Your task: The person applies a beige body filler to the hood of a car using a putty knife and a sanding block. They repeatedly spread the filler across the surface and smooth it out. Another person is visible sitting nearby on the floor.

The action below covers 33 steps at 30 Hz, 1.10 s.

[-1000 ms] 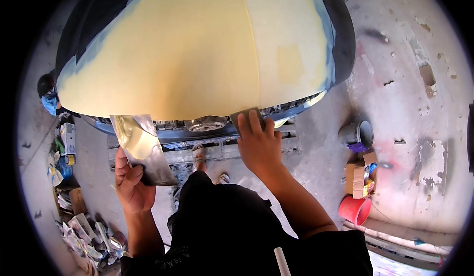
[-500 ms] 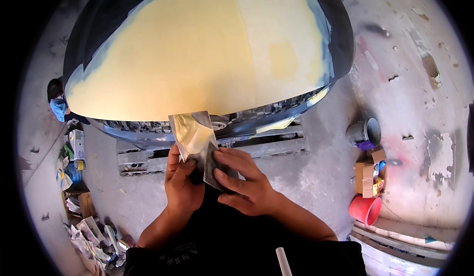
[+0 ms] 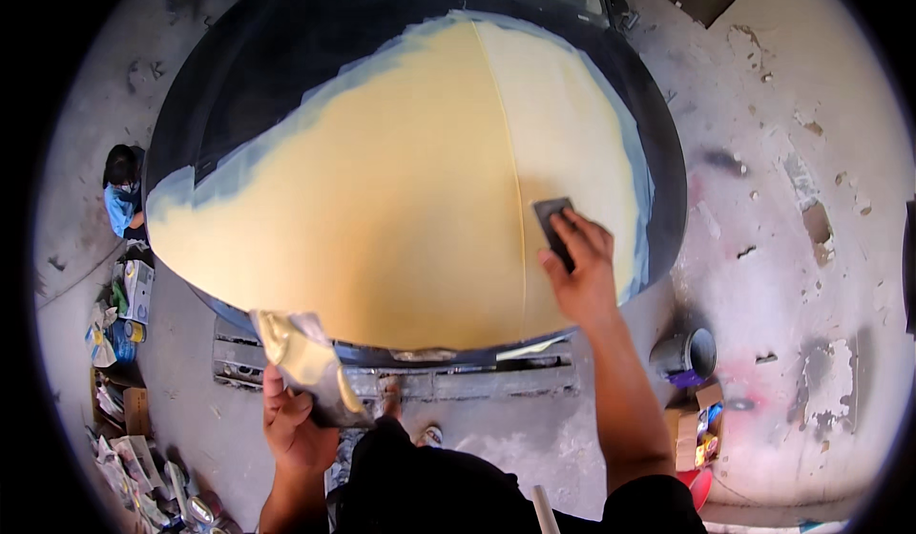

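Note:
A dark car hood [image 3: 250,66] spreads out ahead of me, much of it coated in pale yellow body filler [image 3: 382,209] with grey-blue edges. A thin ridge runs down the coat, and the part to its right looks paler. My right hand [image 3: 587,272] grips a dark flat filler spreader [image 3: 553,232] against the hood just right of that ridge. Near the hood's front edge, my left hand [image 3: 296,429] holds up a thin grey mixing plate [image 3: 334,396] with a lump of yellow filler [image 3: 288,335] on it. The left fingers partly hide behind the plate.
A person in blue [image 3: 121,205] crouches at the car's left side. Boxes and bottles [image 3: 129,305] and scattered papers [image 3: 134,472] line the left floor. On the right stand a dark bucket [image 3: 692,351] and a cardboard box [image 3: 685,434]. A slatted pallet [image 3: 496,376] lies below the car's front.
My right hand has gone from the mixing plate forward and right onto the hood with the spreader. My left hand and the plate have shifted left and lower in view. The view has tilted up.

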{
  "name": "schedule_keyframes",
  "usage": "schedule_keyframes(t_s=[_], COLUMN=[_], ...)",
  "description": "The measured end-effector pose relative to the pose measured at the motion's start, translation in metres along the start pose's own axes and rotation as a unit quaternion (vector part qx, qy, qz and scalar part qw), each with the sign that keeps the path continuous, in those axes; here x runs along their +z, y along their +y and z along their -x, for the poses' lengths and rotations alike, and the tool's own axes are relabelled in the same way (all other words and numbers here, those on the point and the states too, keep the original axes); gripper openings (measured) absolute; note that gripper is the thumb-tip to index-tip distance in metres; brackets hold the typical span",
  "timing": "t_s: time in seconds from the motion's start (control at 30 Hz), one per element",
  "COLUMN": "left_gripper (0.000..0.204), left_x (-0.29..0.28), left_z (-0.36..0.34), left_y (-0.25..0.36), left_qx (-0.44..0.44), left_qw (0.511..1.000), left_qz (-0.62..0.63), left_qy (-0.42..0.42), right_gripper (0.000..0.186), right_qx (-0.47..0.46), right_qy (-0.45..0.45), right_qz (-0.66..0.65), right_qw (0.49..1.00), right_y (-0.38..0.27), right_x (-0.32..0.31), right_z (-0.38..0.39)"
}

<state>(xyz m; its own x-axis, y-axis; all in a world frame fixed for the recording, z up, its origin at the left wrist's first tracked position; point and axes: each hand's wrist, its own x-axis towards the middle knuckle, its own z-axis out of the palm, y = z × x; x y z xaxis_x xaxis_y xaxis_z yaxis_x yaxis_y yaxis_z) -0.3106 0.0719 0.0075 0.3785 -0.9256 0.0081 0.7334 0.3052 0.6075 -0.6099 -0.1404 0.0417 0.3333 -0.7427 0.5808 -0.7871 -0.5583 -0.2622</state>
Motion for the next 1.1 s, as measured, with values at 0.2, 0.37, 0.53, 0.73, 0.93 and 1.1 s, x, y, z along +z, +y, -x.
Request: schedule_keyframes(t_s=[0.2, 0.37, 0.53, 0.73, 0.93, 1.1], left_gripper=[0.062, 0.060, 0.069, 0.038, 0.039, 0.031], left_x=[-0.059, -0.105, -0.121, -0.097, -0.068, -0.064], left_z=[-0.038, -0.056, -0.065, -0.107, -0.124, -0.121], left_y=[0.034, 0.066, 0.089, 0.108, 0.107, 0.111], left_qx=[0.082, 0.138, 0.188, 0.160, 0.186, 0.167], left_qw=[0.993, 0.984, 0.958, 0.984, 0.969, 0.974], left_qz=[-0.005, -0.007, -0.057, -0.003, -0.023, -0.047], left_qy=[0.089, 0.111, 0.209, 0.074, 0.164, 0.147], right_gripper=[0.048, 0.049, 0.049, 0.047, 0.044, 0.044], right_qx=[0.058, 0.105, 0.149, 0.201, 0.182, 0.123], right_qy=[-0.088, -0.211, -0.280, -0.321, -0.308, -0.347], right_qz=[0.168, 0.231, 0.204, 0.243, 0.245, 0.173], right_qw=[0.980, 0.944, 0.926, 0.893, 0.901, 0.914], right_y=[0.114, 0.136, 0.130, 0.154, 0.115, 0.091], right_x=[0.045, 0.113, 0.183, 0.247, 0.277, 0.270], right_z=[-0.211, -0.368, -0.462, -0.529, -0.539, -0.533])
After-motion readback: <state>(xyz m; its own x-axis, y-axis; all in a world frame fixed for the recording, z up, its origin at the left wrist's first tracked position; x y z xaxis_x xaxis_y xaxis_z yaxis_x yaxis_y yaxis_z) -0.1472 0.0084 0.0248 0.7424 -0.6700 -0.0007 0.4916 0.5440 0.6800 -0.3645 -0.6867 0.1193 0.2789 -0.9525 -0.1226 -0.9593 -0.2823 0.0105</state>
